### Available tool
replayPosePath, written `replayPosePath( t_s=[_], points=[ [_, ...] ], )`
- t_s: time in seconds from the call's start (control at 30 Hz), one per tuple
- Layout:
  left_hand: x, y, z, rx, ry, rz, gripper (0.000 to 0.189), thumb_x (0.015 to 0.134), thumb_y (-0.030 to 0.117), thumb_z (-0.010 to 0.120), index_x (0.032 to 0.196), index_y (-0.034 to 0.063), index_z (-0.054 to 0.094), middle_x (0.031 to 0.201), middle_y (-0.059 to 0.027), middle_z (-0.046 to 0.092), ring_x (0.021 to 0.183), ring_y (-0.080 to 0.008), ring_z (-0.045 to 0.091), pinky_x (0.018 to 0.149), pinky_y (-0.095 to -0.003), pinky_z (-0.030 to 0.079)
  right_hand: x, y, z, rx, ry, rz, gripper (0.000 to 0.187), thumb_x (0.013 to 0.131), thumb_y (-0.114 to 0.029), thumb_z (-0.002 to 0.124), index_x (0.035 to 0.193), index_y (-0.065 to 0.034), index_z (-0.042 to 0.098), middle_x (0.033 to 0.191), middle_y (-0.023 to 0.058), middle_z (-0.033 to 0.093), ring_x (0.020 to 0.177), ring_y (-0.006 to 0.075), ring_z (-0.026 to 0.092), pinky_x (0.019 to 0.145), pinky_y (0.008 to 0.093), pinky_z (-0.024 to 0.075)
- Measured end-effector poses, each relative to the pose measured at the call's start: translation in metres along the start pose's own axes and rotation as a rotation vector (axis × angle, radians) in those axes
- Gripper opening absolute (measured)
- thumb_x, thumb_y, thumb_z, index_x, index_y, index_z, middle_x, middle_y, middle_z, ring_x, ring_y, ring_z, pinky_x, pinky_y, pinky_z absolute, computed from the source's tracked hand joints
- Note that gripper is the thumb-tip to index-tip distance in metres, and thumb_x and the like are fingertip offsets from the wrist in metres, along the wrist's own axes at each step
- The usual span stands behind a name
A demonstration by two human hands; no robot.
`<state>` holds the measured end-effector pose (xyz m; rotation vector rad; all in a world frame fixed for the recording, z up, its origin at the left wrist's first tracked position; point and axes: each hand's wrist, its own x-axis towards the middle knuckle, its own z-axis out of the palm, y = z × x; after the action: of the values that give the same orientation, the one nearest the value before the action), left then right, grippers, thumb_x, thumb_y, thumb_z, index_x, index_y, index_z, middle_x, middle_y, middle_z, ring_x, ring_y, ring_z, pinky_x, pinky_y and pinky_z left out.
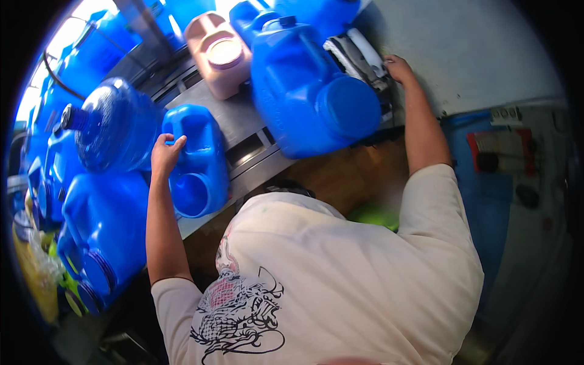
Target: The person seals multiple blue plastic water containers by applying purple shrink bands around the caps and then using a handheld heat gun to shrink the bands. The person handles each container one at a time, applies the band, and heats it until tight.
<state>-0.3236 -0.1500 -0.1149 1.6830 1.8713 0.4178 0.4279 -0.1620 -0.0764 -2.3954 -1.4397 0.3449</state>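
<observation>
My left hand (165, 154) is on the handle side of a small blue plastic jug (216, 150), thumb and fingers curled against it. The jug's wide round mouth (190, 195) is uncapped and faces me. My right hand (400, 69) reaches to the wall side of the steel counter (242, 121), its fingertips at the end of a white tube-like object (366, 51). Whether they grip it is unclear. Between my hands stands a large blue water container (292, 91) with a wide blue lid (351, 109) and a small dark cap on top.
A pinkish-tan jug (214, 54) with a pale lid stands behind. Left of my hand are a clear-blue round water bottle (121, 123) and a blue container (107, 219), among several more. A pale wall (461, 50) rises at right. A green object (374, 216) shows below the counter.
</observation>
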Motion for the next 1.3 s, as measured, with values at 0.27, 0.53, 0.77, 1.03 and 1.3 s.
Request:
replayPosePath(
  t_s=[0.27,0.53,0.77,1.03,1.3],
  points=[
    [0.014,0.02,0.043,-0.476,-0.108,-0.147,0.068,0.089,0.051,0.072,0.132,-0.001,0.059,0.121,-0.0195,0.067,0.109,-0.0267,0.066,0.096,-0.0354,0.05,-0.046,0.025,0.04,0.124,0.162,0.293,0.029,0.089,-0.034,0.07,0.109,-0.0139,0.075,0.109,0.013,0.074,0.102,0.029,0.07,0.088,0.0396,0.0532],
    [-0.053,-0.054,0.053,-0.595,0.051,-0.003,0.048,0.096,0.033,0.07,0.131,0.0013,0.059,0.118,-0.011,0.067,0.109,-0.0173,0.063,0.095,-0.0288,0.049,-0.018,0.026,0.053,0.503,0.123,0.317,0.027,0.091,-0.03,0.073,0.107,-0.0079,0.075,0.089,0.0049,0.072,0.076,0.0153,0.067,0.066,0.0308,0.0519],
    [-0.177,0.031,0.081,-0.322,0.607,0.116,0.064,0.089,0.037,0.077,0.139,0.0054,0.053,0.132,-0.0093,0.06,0.12,-0.0223,0.057,0.105,-0.0367,0.042,-0.022,0.046,0.035,0.827,-0.126,0.251,0.04,0.092,-0.024,0.071,0.126,-0.0036,0.064,0.108,0.0071,0.069,0.083,0.0157,0.067,0.073,0.0276,0.0536],
    [-0.194,0.274,0.136,-0.298,0.383,0.673,0.132,0.046,0.049,0.098,0.151,0.0017,0.033,0.149,-0.0203,0.046,0.138,-0.0384,0.044,0.115,-0.0476,0.035,-0.094,0.022,0.032,0.403,0.33,-0.357,0.039,0.088,-0.016,0.07,0.125,-0.0036,0.063,0.12,0.0182,0.065,0.109,0.0317,0.064,0.095,0.04,0.0497],
    [-0.18,0.291,0.148,-0.327,0.328,0.641,0.13,0.045,0.046,0.098,0.152,0.007,0.034,0.148,-0.0206,0.047,0.137,-0.0384,0.046,0.113,-0.0473,0.04,-0.18,0.003,0.029,0.661,-0.152,-0.442,0.031,0.091,-0.014,0.067,0.12,-0.0029,0.066,0.107,0.0117,0.069,0.095,0.0194,0.065,0.087,0.0338,0.0512]
  ],
)
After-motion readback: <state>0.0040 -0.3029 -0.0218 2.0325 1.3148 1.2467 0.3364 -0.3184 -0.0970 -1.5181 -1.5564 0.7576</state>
